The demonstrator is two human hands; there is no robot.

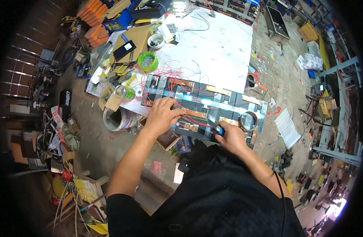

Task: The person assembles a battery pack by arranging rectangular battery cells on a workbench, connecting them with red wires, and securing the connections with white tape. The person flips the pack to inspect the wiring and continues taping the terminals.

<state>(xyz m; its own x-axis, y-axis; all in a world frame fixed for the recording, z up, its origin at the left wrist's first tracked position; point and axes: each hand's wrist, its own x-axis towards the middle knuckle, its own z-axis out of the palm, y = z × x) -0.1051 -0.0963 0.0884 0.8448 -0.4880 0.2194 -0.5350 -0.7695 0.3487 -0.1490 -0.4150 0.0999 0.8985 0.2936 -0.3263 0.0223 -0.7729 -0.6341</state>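
A long dark battery pack (195, 91) lies across the near end of the white table, with copper bars (195, 113) and thin red wires (169, 73) on top. My left hand (162, 115) rests on its left half, thumb and fingers drawn together beside a copper bar; whatever they pinch is too small to make out. Near the front edge, my right hand (231, 137) is closed round a small tool with a blue handle (219, 129), mostly hidden by the fingers. Just beyond that hand, a roll of clear tape (249, 121) stands on the pack.
At the left of the table (225, 43) are a green tub of small parts (147, 61), a white bowl (156, 40), a jar (124, 93) and cardboard. A bucket (117, 119) stands below the left edge. More battery packs (232, 8) lie at the far end.
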